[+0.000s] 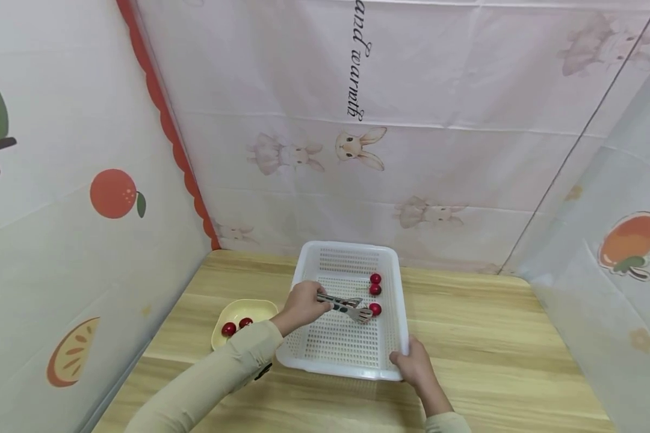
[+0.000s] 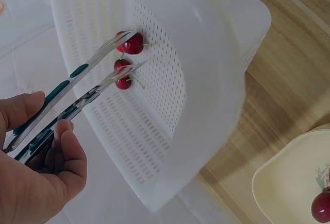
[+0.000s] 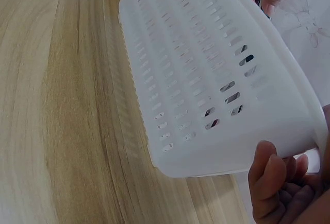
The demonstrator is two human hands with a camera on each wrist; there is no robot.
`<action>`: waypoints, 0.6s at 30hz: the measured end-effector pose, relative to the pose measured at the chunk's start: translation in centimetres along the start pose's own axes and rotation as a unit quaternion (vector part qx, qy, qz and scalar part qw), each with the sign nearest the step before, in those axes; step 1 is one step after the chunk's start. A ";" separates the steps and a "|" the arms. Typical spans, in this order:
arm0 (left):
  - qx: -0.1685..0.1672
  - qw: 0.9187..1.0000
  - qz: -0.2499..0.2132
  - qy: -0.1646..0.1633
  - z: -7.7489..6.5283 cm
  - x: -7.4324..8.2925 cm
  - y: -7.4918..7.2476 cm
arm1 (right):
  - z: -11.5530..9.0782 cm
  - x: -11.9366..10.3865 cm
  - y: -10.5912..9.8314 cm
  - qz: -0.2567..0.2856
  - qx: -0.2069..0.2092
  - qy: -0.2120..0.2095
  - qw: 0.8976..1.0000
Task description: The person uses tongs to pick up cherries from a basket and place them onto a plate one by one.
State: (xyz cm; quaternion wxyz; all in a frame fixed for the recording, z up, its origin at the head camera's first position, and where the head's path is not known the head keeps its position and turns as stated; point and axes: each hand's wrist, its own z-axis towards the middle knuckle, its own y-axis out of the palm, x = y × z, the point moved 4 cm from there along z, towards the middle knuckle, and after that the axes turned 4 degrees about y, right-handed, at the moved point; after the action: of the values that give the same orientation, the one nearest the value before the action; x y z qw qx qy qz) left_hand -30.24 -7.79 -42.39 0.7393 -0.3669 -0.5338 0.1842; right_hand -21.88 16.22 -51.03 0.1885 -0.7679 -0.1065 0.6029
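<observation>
My left hand (image 1: 305, 305) holds metal tongs with dark green grips (image 1: 337, 304) over a white perforated plastic basket (image 1: 352, 245). Their two arms stand apart. In the left wrist view, the tong tips overlap red cherries (image 2: 124, 83) by the basket's side wall; in the head view one tip is right at the lowest cherry (image 1: 375, 309). Two more cherries (image 1: 375, 284) sit close together farther back, along the right side. At the basket's near right corner, my right hand (image 1: 416, 365) grips the rim, thumb on top and fingers curled below.
Left of the basket, partly behind my left sleeve, stands a pale yellow dish (image 1: 229, 308) with cherries (image 1: 229, 329) in it. Everything rests on a wood-grain table (image 1: 482, 349). Printed cloth walls (image 1: 466, 174) enclose the table's back and sides.
</observation>
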 end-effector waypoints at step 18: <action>0.006 0.999 0.048 0.005 0.6 0.5 0.8 | 0.2 0.3 0.2 -0.020 -0.002 0.005 1.000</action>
State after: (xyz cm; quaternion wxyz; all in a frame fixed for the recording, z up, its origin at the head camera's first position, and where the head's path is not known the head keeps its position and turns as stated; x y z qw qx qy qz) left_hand -30.51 -6.72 -42.61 0.7346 -0.3887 -0.5107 0.2202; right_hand -22.04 16.16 -51.40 0.1995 -0.7688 -0.1221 0.5951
